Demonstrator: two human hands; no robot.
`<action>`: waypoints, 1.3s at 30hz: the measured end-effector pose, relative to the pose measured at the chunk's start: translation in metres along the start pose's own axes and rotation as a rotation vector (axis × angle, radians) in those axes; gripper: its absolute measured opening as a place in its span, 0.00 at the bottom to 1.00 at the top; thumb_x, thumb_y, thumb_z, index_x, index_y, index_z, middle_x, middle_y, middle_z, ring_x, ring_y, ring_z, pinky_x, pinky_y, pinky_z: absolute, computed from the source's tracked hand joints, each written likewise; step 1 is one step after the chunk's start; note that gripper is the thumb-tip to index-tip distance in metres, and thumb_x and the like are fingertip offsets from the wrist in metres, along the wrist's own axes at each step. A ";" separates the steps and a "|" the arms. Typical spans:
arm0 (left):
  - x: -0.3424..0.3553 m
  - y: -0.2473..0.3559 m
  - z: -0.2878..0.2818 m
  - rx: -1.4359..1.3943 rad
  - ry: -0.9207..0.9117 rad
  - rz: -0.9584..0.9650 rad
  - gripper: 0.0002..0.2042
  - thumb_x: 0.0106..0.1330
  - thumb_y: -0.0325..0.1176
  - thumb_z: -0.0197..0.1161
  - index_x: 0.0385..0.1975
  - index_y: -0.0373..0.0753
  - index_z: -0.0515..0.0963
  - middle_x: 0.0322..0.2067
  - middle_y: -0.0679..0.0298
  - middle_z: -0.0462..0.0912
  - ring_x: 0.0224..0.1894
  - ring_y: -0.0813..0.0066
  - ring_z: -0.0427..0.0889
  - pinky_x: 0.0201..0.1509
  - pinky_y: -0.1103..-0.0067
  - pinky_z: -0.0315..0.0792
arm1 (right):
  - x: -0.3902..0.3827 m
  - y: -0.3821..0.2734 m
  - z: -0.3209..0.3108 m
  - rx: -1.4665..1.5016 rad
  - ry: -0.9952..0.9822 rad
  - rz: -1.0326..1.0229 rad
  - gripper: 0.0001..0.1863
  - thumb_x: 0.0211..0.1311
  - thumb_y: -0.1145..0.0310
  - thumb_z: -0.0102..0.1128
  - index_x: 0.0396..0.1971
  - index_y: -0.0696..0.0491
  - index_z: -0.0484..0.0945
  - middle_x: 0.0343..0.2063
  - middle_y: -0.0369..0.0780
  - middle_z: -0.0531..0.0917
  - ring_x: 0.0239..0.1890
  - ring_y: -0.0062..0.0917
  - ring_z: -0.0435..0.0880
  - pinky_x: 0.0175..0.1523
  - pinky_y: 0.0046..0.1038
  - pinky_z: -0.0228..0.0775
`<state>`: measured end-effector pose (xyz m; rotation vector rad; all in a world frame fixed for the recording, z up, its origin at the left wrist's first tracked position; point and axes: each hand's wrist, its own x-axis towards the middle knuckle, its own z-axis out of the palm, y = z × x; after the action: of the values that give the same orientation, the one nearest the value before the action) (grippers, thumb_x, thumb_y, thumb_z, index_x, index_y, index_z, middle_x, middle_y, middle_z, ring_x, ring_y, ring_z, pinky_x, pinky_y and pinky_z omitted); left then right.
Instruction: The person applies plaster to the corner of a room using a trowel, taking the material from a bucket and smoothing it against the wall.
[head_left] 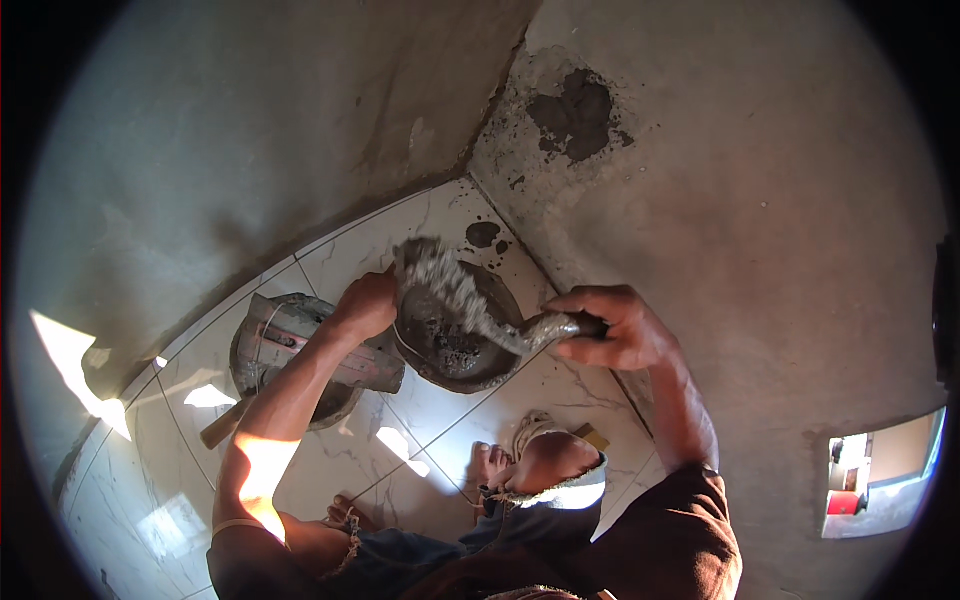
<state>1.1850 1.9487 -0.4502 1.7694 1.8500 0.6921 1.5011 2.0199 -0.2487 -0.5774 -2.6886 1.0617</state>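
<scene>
The job looks part way along. A big dark patch (578, 115) of wet mud sticks to the right wall (740, 200), up near the corner. The wall around it has small spots of mud, and most of it has no dark mud at all. There is wet mud (450, 350) left in the round pan (465, 385), so there is more to use. The pan sits on the white tile floor (430, 410), close to the corner.

The trowel (455, 290) is over the pan, all muddy and a bit blurry. The right hand (630, 330) has its grip wrapped around the trowel's handle. The left hand (366, 303) has its grip curled, and it seems to pinch the pan's left edge. A few dark splats (483, 235) lie on the floor behind the pan. Some muddy tools (285, 335) lie to the left.
</scene>
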 end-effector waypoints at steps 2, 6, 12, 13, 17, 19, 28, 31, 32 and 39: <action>-0.005 0.025 -0.018 0.070 -0.092 -0.090 0.35 0.59 0.23 0.52 0.69 0.42 0.53 0.35 0.43 0.82 0.40 0.45 0.81 0.45 0.60 0.75 | 0.005 0.004 -0.016 0.065 -0.018 0.016 0.24 0.49 0.70 0.72 0.48 0.58 0.77 0.29 0.39 0.83 0.28 0.23 0.81 0.34 0.25 0.72; -0.006 0.024 -0.017 0.096 -0.051 -0.040 0.34 0.60 0.23 0.53 0.69 0.41 0.53 0.35 0.43 0.82 0.42 0.46 0.81 0.46 0.60 0.74 | 0.013 0.059 -0.082 0.393 0.152 0.366 0.20 0.54 0.69 0.69 0.47 0.58 0.78 0.29 0.37 0.82 0.20 0.17 0.78 0.24 0.20 0.70; -0.006 0.018 -0.005 0.115 -0.027 0.010 0.34 0.59 0.22 0.52 0.69 0.41 0.53 0.35 0.42 0.81 0.43 0.46 0.81 0.47 0.59 0.74 | -0.005 0.022 -0.171 -0.009 0.498 0.468 0.14 0.59 0.68 0.61 0.44 0.58 0.77 0.28 0.37 0.81 0.18 0.16 0.75 0.21 0.20 0.66; -0.007 0.024 -0.010 0.082 -0.093 -0.072 0.33 0.60 0.23 0.51 0.69 0.42 0.53 0.37 0.41 0.80 0.45 0.45 0.80 0.49 0.60 0.73 | -0.008 0.005 -0.163 -0.052 0.564 0.425 0.14 0.59 0.69 0.60 0.43 0.58 0.77 0.27 0.36 0.81 0.19 0.14 0.74 0.22 0.19 0.66; -0.009 0.030 -0.028 0.064 -0.100 -0.109 0.33 0.62 0.25 0.51 0.70 0.44 0.53 0.39 0.39 0.80 0.46 0.44 0.79 0.50 0.60 0.72 | -0.002 0.034 -0.135 -0.246 0.323 0.400 0.17 0.56 0.69 0.60 0.47 0.54 0.77 0.30 0.37 0.81 0.30 0.24 0.79 0.35 0.26 0.72; -0.005 0.029 -0.020 0.043 -0.103 -0.094 0.33 0.62 0.25 0.51 0.70 0.45 0.53 0.40 0.39 0.80 0.46 0.44 0.79 0.50 0.60 0.72 | 0.002 0.067 -0.101 -0.426 0.191 0.404 0.19 0.55 0.71 0.58 0.49 0.54 0.75 0.33 0.42 0.81 0.34 0.34 0.80 0.41 0.32 0.73; -0.007 0.035 -0.023 0.048 -0.129 -0.071 0.34 0.62 0.25 0.51 0.70 0.46 0.51 0.40 0.40 0.79 0.46 0.46 0.80 0.51 0.61 0.72 | 0.040 0.100 -0.029 -1.148 0.268 0.376 0.17 0.56 0.78 0.51 0.48 0.52 0.73 0.39 0.49 0.77 0.35 0.49 0.81 0.40 0.43 0.76; -0.010 0.028 -0.021 0.057 -0.118 -0.067 0.34 0.62 0.24 0.51 0.70 0.45 0.51 0.39 0.40 0.80 0.45 0.46 0.80 0.50 0.61 0.72 | 0.046 0.087 -0.044 -1.323 0.193 0.324 0.14 0.57 0.76 0.50 0.44 0.54 0.75 0.36 0.49 0.79 0.31 0.45 0.83 0.36 0.41 0.78; -0.008 0.029 -0.019 0.064 -0.115 -0.061 0.34 0.62 0.24 0.51 0.70 0.45 0.51 0.38 0.41 0.80 0.44 0.46 0.80 0.49 0.60 0.72 | 0.047 0.082 -0.053 -1.408 0.182 0.284 0.11 0.59 0.74 0.50 0.41 0.55 0.77 0.34 0.48 0.80 0.29 0.42 0.84 0.34 0.40 0.79; -0.008 0.038 -0.021 0.079 -0.123 -0.054 0.34 0.62 0.24 0.50 0.71 0.45 0.50 0.34 0.42 0.81 0.41 0.48 0.81 0.47 0.61 0.73 | 0.063 0.051 -0.123 -1.465 0.204 0.401 0.10 0.59 0.74 0.50 0.36 0.55 0.80 0.31 0.50 0.82 0.33 0.43 0.85 0.38 0.41 0.79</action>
<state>1.2005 1.9411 -0.4090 1.7628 1.8575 0.4850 1.4970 2.1561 -0.1928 -1.2976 -2.7338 -1.1098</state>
